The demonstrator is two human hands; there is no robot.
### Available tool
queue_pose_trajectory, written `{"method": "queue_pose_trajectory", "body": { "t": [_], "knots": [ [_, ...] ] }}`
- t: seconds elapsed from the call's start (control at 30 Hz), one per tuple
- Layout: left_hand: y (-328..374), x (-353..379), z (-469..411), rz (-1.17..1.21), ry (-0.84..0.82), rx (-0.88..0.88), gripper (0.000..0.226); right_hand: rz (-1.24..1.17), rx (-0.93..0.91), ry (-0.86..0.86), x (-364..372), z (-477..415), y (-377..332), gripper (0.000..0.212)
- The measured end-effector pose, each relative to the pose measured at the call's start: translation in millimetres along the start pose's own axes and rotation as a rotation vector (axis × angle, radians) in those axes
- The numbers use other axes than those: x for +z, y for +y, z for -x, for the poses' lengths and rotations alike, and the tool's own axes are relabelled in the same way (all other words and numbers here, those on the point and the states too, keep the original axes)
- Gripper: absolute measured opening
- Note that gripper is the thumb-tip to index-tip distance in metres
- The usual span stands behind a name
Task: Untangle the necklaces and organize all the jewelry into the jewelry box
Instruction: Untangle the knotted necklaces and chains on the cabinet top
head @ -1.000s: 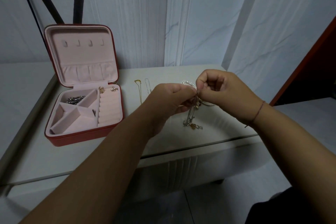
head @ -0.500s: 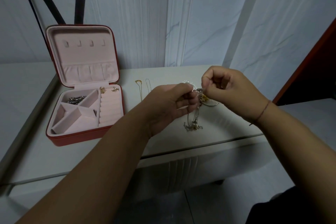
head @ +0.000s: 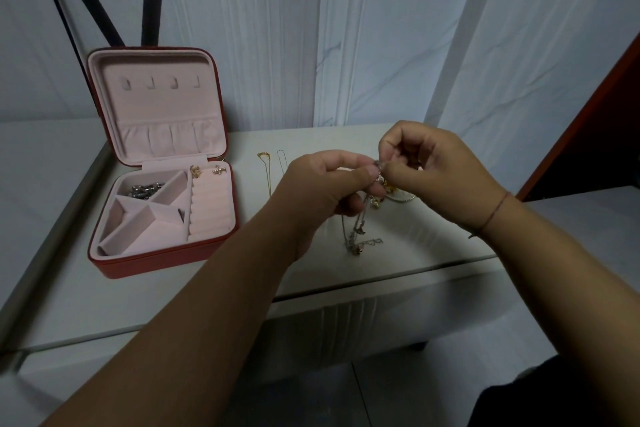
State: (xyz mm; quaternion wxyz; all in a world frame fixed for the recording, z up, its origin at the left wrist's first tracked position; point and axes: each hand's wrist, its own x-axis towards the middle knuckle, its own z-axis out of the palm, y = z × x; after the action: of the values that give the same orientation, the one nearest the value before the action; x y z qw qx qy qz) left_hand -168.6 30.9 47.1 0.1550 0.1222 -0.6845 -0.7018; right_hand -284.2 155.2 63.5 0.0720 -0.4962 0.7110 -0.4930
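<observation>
Left the jewelry box open at the left of the table, untouched over the last second, silver pieces in its back-left compartment, two earrings above the ring rolls. Left two straightened chains flat just right of it. Kept the left hand pinching the tangle at its top, tail reaching the table. Drew the right hand slightly up and away, pinching a strand beside the left thumb. Probably teased one strand looser; knot not yet undone, nothing more boxed.
</observation>
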Motion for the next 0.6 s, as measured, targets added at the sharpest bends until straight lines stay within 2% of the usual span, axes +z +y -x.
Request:
{"method": "queue_pose_trajectory", "body": {
  "t": [0.23,0.47,0.6],
  "knots": [
    [0.8,3.1,-0.5,0.048,0.0,-0.024,0.022,0.054,-0.021,0.015,0.2,-0.1,-0.3,0.005],
    [0.4,2.3,-0.8,0.144,-0.024,-0.099,0.015,0.064,-0.033,0.002,0.8,0.6,-0.9,0.002],
    [1.6,-0.1,-0.6,0.326,-0.054,-0.173,0.011,0.039,-0.026,0.057,-7.5,-0.3,-1.5,0.015]
  ]
}}
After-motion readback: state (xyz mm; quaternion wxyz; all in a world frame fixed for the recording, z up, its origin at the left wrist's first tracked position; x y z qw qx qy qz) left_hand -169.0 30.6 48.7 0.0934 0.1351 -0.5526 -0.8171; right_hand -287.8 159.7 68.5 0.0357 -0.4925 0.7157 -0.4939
